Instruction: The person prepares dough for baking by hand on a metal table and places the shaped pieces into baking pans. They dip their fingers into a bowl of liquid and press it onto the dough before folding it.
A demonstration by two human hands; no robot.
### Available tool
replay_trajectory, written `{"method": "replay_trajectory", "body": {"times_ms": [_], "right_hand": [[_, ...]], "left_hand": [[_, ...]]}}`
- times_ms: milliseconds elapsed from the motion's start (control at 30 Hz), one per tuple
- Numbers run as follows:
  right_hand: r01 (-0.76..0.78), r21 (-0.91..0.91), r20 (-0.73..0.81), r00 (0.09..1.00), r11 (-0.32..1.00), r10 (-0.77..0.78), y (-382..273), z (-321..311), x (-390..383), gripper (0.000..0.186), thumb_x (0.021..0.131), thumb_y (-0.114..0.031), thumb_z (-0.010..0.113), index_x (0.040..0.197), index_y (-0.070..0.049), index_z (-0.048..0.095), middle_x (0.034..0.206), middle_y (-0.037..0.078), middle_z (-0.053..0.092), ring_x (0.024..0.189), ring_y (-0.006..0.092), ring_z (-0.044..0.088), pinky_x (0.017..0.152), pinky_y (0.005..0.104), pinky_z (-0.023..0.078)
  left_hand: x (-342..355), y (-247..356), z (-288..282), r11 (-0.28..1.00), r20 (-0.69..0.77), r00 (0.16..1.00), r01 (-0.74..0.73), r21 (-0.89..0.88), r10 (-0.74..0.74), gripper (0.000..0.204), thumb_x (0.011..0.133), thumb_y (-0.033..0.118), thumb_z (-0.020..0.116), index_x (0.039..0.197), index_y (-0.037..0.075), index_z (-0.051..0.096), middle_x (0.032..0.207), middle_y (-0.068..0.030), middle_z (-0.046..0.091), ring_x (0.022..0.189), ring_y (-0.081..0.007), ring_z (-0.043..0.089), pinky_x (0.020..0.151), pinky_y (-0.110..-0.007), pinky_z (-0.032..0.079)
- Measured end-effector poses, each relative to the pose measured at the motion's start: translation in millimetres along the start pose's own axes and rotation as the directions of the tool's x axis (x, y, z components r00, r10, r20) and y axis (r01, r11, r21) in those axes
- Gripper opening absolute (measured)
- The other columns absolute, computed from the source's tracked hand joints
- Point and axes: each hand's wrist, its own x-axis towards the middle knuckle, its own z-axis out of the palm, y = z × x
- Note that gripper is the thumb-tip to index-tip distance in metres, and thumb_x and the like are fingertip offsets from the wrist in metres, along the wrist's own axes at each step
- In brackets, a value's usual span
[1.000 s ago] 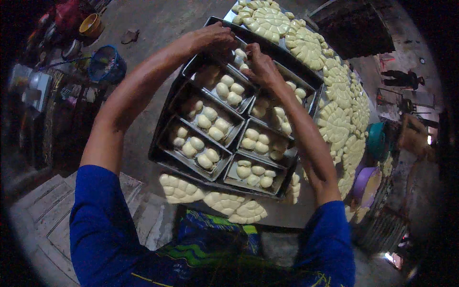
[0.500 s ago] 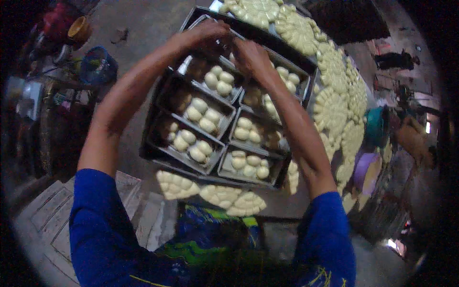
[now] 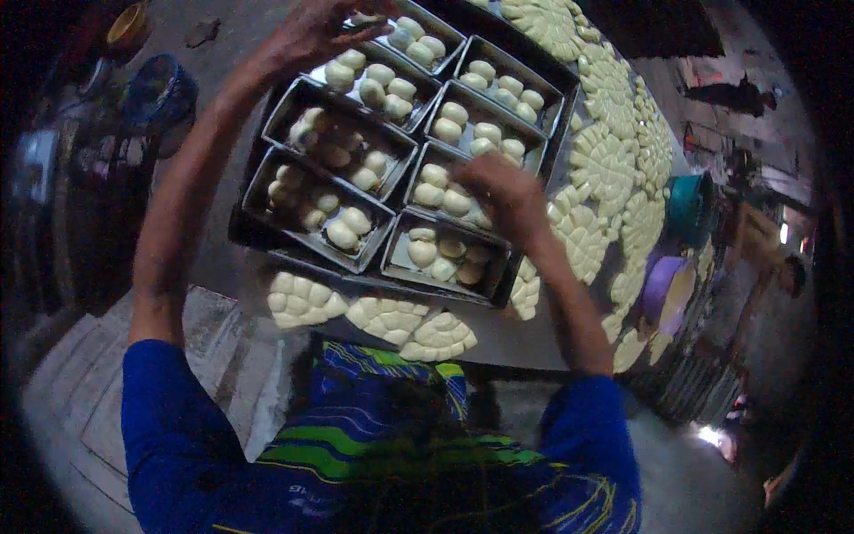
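Metal loaf tins (image 3: 331, 238) stand in two columns on a large dark tray (image 3: 238, 233), with small pale dough balls (image 3: 347, 229) clustered inside them. At the top edge, my left hand (image 3: 313, 34) reaches over the far left tins, its fingers stretched and apart; a pale bit shows between them, which may be dough lying in the tin behind. Lower on the right, my right hand (image 3: 514, 189) hovers over a right-column tin beside its dough balls (image 3: 443, 189). Its fingers are bent and blurred, and whether they hold anything is hidden.
Scored, flattened dough slabs (image 3: 596, 169) cover the table to the right of the tray. Several dough wedges (image 3: 387, 318) lie along the near edge. A teal container (image 3: 690, 212) and a purple basin (image 3: 663, 289) stand far right. A blue bucket (image 3: 162, 89) is at left.
My hands, together at the far tins before, have moved apart: the left further up and left, the right down toward me over the right column. The tins sit higher in view.
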Motion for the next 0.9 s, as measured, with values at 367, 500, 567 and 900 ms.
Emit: {"method": "replay_trajectory", "body": {"times_ms": [367,500,567,900], "right_hand": [[-0.218,-0.158,0.147,0.959,0.963,0.242,-61,47,-97,0.023,0.083,-0.029,0.069,0.1,-0.014,0.064,0.082,0.005,0.06,0.071,0.0267,0.066,0.053,0.0406,0.052],[-0.327,-0.137,0.081,0.937,0.935,0.34,-70,59,-94,0.03,0.084,-0.037,0.07,0.102,-0.014,0.064,0.084,0.006,0.06,0.072,0.0278,0.067,0.055,0.0416,0.052],[-0.348,-0.131,0.072,0.931,0.928,0.359,-76,59,-94,0.031,0.083,-0.037,0.07,0.103,-0.014,0.064,0.087,0.006,0.06,0.072,0.0278,0.067,0.056,0.0417,0.053],[-0.368,-0.207,0.123,0.909,0.906,0.398,-90,58,-83,0.034,0.076,-0.032,0.076,0.098,-0.012,0.059,0.088,0.008,0.061,0.073,0.0303,0.066,0.059,0.0435,0.051]], "left_hand": [[-170,160,139,0.821,-0.198,0.812,0.479,-0.311,-0.549,0.016,0.091,0.017,0.064,0.094,0.002,0.068,0.08,-0.0114,0.068,0.069,-0.0195,0.066,0.06,-0.032,0.049],[-206,166,188,0.676,-0.075,0.737,0.568,-0.469,-0.671,0.015,0.092,0.016,0.065,0.096,0.002,0.067,0.082,-0.0048,0.068,0.072,-0.0108,0.062,0.064,-0.028,0.049],[-209,182,195,0.563,0.006,0.705,0.572,-0.597,-0.709,0.013,0.093,0.014,0.064,0.097,0.001,0.067,0.085,-0.0015,0.069,0.075,-0.0091,0.063,0.068,-0.027,0.051],[-223,206,194,0.348,0.108,0.583,0.613,-0.71,-0.805,0.015,0.093,0.019,0.063,0.097,0.004,0.065,0.084,-0.0027,0.069,0.067,-0.0064,0.059,0.058,-0.022,0.047]]}}
